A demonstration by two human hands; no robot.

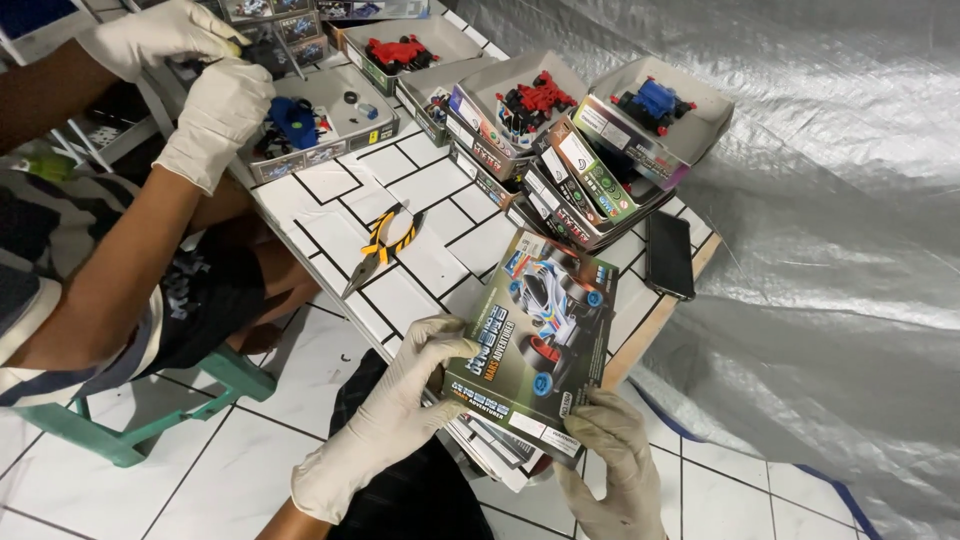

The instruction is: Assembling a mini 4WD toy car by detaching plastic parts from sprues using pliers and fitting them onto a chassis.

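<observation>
Your left hand, gloved in white, gripped the left edge of the box, thumb on top and fingers curled under it. Your right hand, gloved too, clamped the box's lower right corner from below, thumb on the near edge. The box was flat and dark, with a picture of a white toy car on its lid, and you held it tilted over the near corner of the table, above your lap. Under it, a sheaf of leaflets stuck out toward you. On the white table, with its black line pattern, pliers with yellow and black handles lay near the middle, well apart from the box. Beyond the box stood a leaning stack of open boxes, the top ones holding a red car and a blue car. A black phone lay just beside the stack at the table's right edge. On the far left a co-worker's gloved hands worked over an open tray that held blue parts. That person sat by a green stool. Grey plastic sheeting covered the right side.
</observation>
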